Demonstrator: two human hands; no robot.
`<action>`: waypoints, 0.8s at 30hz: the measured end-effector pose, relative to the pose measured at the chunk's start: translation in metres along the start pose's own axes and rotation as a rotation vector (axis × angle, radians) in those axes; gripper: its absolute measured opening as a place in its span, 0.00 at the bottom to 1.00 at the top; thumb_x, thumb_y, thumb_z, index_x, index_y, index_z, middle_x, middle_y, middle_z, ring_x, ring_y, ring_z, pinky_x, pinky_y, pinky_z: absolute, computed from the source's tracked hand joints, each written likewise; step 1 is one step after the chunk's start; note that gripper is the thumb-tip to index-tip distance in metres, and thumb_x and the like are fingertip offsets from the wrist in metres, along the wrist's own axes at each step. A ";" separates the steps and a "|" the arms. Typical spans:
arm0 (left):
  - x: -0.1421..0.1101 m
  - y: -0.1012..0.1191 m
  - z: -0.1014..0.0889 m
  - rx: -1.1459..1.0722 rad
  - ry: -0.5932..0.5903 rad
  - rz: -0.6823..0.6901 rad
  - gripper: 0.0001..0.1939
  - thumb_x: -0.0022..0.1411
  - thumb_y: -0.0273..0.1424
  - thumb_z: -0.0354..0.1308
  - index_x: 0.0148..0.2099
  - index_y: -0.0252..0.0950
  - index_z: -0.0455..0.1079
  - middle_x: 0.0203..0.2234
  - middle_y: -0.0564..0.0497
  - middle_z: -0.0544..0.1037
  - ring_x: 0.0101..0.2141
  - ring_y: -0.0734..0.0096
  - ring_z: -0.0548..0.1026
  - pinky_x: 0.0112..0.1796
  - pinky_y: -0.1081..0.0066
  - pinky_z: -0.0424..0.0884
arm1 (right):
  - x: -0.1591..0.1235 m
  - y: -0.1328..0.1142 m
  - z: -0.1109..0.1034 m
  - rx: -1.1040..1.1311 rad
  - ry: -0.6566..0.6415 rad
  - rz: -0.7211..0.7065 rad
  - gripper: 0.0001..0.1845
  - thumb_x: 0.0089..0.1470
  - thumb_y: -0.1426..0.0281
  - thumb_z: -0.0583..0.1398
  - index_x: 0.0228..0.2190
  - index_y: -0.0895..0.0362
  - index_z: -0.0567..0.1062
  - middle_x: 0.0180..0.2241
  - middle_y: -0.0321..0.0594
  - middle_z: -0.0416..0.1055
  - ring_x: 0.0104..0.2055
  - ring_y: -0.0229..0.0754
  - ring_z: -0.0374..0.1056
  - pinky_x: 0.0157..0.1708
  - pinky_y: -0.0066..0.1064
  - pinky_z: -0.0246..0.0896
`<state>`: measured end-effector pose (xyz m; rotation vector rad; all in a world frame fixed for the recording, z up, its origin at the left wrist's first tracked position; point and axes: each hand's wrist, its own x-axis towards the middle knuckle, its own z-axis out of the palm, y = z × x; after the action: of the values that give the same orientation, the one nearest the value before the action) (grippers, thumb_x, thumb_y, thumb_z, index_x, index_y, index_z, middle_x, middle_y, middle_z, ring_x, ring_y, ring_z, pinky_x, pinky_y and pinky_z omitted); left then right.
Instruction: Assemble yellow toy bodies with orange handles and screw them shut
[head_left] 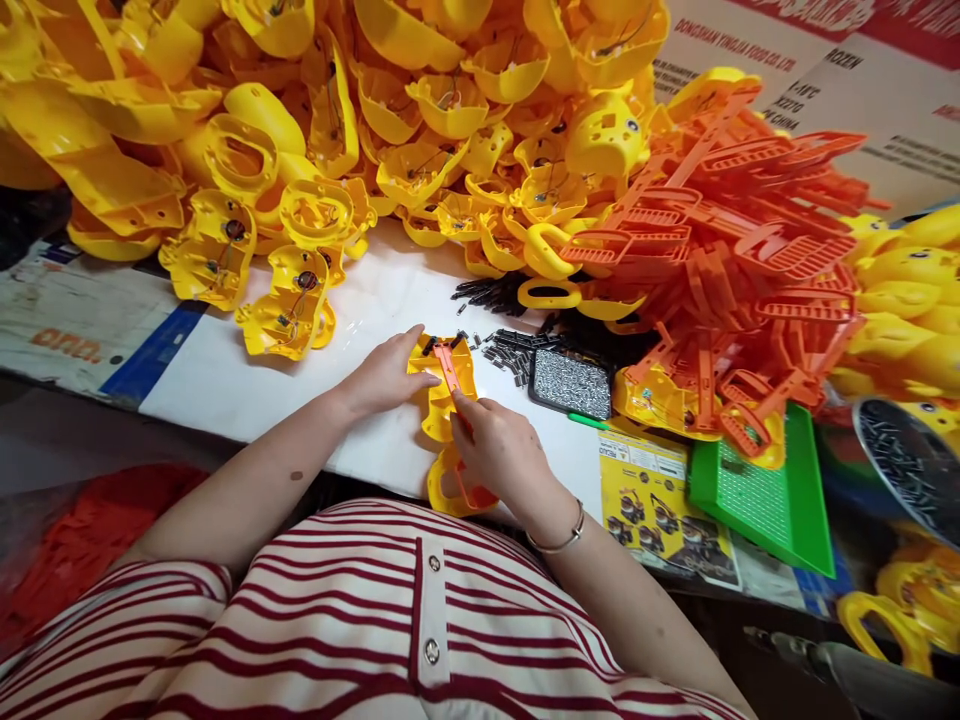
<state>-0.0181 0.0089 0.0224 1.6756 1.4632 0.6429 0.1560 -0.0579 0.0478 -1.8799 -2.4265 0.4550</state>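
The white table (225, 380) is the landmark here. At its far side a very big heap of yellow shells (360, 110) rises, all glossy moulded plastic with round curves and small holes. To the right of the table centre lies a tangled pile of orange strips (720, 230), flat and ribbed like little ladders. Further right, at the table's near corner, sits a green tray (780, 500), a flat rectangle with a fine grid, and beside it a dark tray of screws (570, 383) with loose black screws (510, 350) scattered around.

At the near edge of the table, in the middle, lies one yellow shell (442, 400) with an orange strip (450, 370) laid in it. The left hand (386, 375) lies flat on the shell's left side, fingers almost closed on its edge. The right hand (499, 450) pinches the lower end of the strip with narrow fingers.

I think the shell hangs partly over the table edge, so a hard press may tip it off. The smooth plastic may also slide, and the strip may jump out of its seat.
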 end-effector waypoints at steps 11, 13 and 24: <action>-0.012 -0.006 0.002 -0.403 0.063 -0.049 0.36 0.44 0.25 0.67 0.59 0.38 0.68 0.54 0.45 0.74 0.59 0.52 0.68 0.60 0.56 0.63 | -0.019 -0.001 0.021 0.027 0.099 -0.036 0.13 0.61 0.64 0.54 0.40 0.57 0.75 0.36 0.45 0.76 0.31 0.42 0.71 0.29 0.31 0.59; -0.014 -0.004 0.002 -0.425 0.062 -0.089 0.37 0.43 0.24 0.68 0.59 0.37 0.68 0.52 0.44 0.75 0.56 0.52 0.71 0.56 0.57 0.68 | -0.024 -0.006 0.018 -0.051 0.067 -0.064 0.15 0.62 0.65 0.53 0.43 0.57 0.76 0.37 0.46 0.75 0.31 0.42 0.70 0.27 0.31 0.57; -0.025 0.002 0.006 -0.561 0.147 -0.273 0.37 0.46 0.31 0.71 0.58 0.35 0.65 0.41 0.46 0.78 0.22 0.77 0.73 0.23 0.75 0.70 | -0.027 0.004 0.042 0.132 0.282 -0.107 0.19 0.60 0.65 0.55 0.50 0.54 0.76 0.60 0.57 0.61 0.49 0.52 0.70 0.40 0.42 0.72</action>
<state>-0.0171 -0.0172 0.0235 0.9967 1.4098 0.9325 0.1580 -0.0912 0.0106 -1.6286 -2.2401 0.3109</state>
